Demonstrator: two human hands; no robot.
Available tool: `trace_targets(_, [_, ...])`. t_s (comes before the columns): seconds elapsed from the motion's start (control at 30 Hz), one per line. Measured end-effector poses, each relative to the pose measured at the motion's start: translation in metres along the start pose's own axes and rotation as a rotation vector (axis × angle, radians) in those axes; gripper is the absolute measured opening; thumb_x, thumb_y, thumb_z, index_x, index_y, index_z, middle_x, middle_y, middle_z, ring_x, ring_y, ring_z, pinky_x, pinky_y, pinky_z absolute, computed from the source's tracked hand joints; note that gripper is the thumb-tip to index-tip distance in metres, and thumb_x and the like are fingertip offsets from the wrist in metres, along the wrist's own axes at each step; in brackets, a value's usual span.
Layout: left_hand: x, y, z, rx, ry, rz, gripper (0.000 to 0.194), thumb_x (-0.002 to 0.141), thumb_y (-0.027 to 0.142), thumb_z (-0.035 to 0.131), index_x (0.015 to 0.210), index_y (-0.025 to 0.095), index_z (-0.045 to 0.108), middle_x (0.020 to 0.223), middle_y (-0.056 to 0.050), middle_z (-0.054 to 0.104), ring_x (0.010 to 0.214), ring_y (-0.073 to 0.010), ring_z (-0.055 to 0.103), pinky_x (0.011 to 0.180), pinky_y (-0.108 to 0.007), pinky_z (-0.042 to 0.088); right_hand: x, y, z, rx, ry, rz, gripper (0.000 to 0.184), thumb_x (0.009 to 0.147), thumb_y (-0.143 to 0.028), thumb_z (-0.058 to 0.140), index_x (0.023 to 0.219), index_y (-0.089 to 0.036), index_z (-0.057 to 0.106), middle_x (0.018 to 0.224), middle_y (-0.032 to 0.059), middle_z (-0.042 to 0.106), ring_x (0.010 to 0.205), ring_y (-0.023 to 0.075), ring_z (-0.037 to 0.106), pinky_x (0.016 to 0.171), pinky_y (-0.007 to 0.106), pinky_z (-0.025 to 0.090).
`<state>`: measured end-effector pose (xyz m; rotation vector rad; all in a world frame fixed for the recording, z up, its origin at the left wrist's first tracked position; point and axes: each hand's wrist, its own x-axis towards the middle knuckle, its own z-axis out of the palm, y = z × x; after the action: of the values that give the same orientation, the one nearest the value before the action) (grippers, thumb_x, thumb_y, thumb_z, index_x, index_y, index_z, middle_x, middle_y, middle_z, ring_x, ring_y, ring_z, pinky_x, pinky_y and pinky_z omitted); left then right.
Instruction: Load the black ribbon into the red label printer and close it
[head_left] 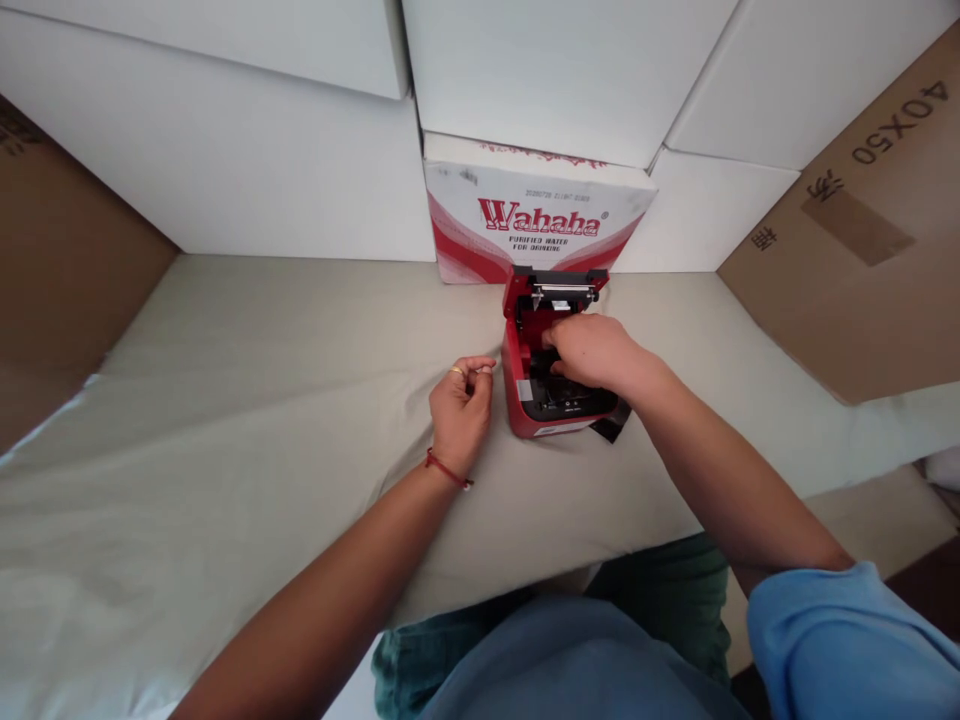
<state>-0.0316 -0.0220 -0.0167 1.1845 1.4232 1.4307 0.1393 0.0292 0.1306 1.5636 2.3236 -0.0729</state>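
Observation:
A small red and black label printer [514,395] stands on the cloth-covered surface with its lid [517,290] raised, showing a metal bar and roller inside the lid. My right hand [589,348] reaches over its right side into the open compartment. The fingers there are bent inward and their tips are partly hidden, so what they grip cannot be made out. Just left of the printer, apart from it, my left hand [459,405] rests with fingers curled and thumb against them; nothing shows in it. A flat black piece [613,424] sticks out beside the printer's lower right corner.
Behind the printer stands a white and red Wahaha water carton [540,225]. White boxes [300,170] form a wall at the back. Brown cardboard boxes flank the surface at left [67,270] and right [862,240]. The pale cloth [225,450] has creases.

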Motion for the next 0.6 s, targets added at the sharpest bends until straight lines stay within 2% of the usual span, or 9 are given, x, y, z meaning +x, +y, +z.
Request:
trace_targets(0.07, [0.0, 0.002, 0.0, -0.005, 0.007, -0.019, 0.016, 0.098, 0.031, 0.062, 0.1, 0.021, 0.074, 0.063, 0.007, 0.049, 0.057, -0.0133, 0.042, 0.06, -0.028, 0.035, -0.011, 0.001, -0.006, 0.025, 0.026, 0.005, 0.021, 0.093, -0.019, 0.076, 0.113, -0.02, 0.082, 0.114, 0.0155, 0.085, 0.098, 0.0326, 0.078, 0.069, 0.037, 0.047])
trace_targets(0.17, [0.001, 0.004, -0.002, 0.015, 0.021, -0.03, 0.013, 0.097, 0.027, 0.059, 0.095, 0.022, 0.071, 0.063, 0.006, 0.05, 0.057, -0.0137, 0.042, 0.059, -0.028, 0.035, -0.049, 0.014, -0.02, 0.165, 0.182, -0.009, 0.02, 0.093, -0.026, 0.078, 0.111, -0.021, 0.08, 0.105, 0.0111, 0.084, 0.089, 0.0287, 0.076, 0.07, 0.037, 0.047])
trace_targets(0.27, [0.0, 0.006, -0.003, -0.008, 0.01, -0.038, 0.015, 0.095, 0.021, 0.052, 0.086, 0.023, 0.064, 0.063, 0.005, 0.051, 0.057, -0.0142, 0.043, 0.058, -0.029, 0.034, -0.09, 0.048, -0.033, 0.356, 0.309, 0.019, 0.022, 0.092, -0.032, 0.079, 0.113, -0.024, 0.081, 0.089, 0.0034, 0.081, 0.077, 0.0217, 0.07, 0.07, 0.036, 0.046])
trace_targets(0.33, [0.0, 0.007, -0.003, -0.031, -0.018, -0.042, 0.02, 0.094, 0.019, 0.048, 0.079, 0.023, 0.059, 0.063, 0.004, 0.053, 0.058, -0.0145, 0.046, 0.059, -0.029, 0.034, -0.1, 0.079, -0.035, 0.396, 0.339, 0.183, 0.022, 0.093, -0.029, 0.076, 0.113, -0.023, 0.082, 0.088, 0.0048, 0.081, 0.074, 0.02, 0.067, 0.069, 0.038, 0.044])
trace_targets(0.4, [0.0, 0.007, -0.004, -0.012, -0.041, -0.028, 0.024, 0.094, 0.017, 0.045, 0.073, 0.024, 0.055, 0.062, 0.004, 0.055, 0.058, -0.0149, 0.048, 0.061, -0.03, 0.035, -0.09, 0.107, -0.026, 0.408, 0.28, 0.353, 0.02, 0.094, -0.026, 0.073, 0.111, -0.02, 0.084, 0.101, 0.0088, 0.084, 0.082, 0.0227, 0.069, 0.073, 0.04, 0.048])
trace_targets(0.43, [0.0, 0.007, -0.004, 0.012, -0.047, -0.012, 0.026, 0.093, 0.017, 0.045, 0.07, 0.024, 0.054, 0.061, 0.003, 0.055, 0.059, -0.015, 0.049, 0.062, -0.031, 0.036, -0.079, 0.118, -0.018, 0.422, 0.221, 0.389, 0.017, 0.093, -0.024, 0.074, 0.105, -0.019, 0.084, 0.104, 0.0101, 0.084, 0.088, 0.0251, 0.072, 0.077, 0.04, 0.051])
trace_targets(0.5, [0.001, 0.005, -0.005, 0.054, -0.05, 0.024, 0.027, 0.09, 0.016, 0.045, 0.066, 0.024, 0.053, 0.061, 0.002, 0.057, 0.061, -0.0154, 0.051, 0.066, -0.031, 0.038, -0.05, 0.131, 0.002, 0.464, 0.076, 0.4, 0.013, 0.09, -0.022, 0.075, 0.098, -0.017, 0.085, 0.099, 0.0108, 0.084, 0.091, 0.0277, 0.073, 0.079, 0.039, 0.053])
trace_targets(0.6, [0.003, 0.0, -0.006, 0.048, -0.064, 0.071, 0.021, 0.081, 0.013, 0.046, 0.064, 0.024, 0.054, 0.065, 0.001, 0.06, 0.066, -0.0162, 0.054, 0.071, -0.032, 0.041, -0.013, 0.134, 0.034, 0.533, 0.036, 0.335, 0.022, 0.094, -0.021, 0.071, 0.109, -0.016, 0.086, 0.106, 0.0103, 0.086, 0.096, 0.0253, 0.076, 0.086, 0.035, 0.056])
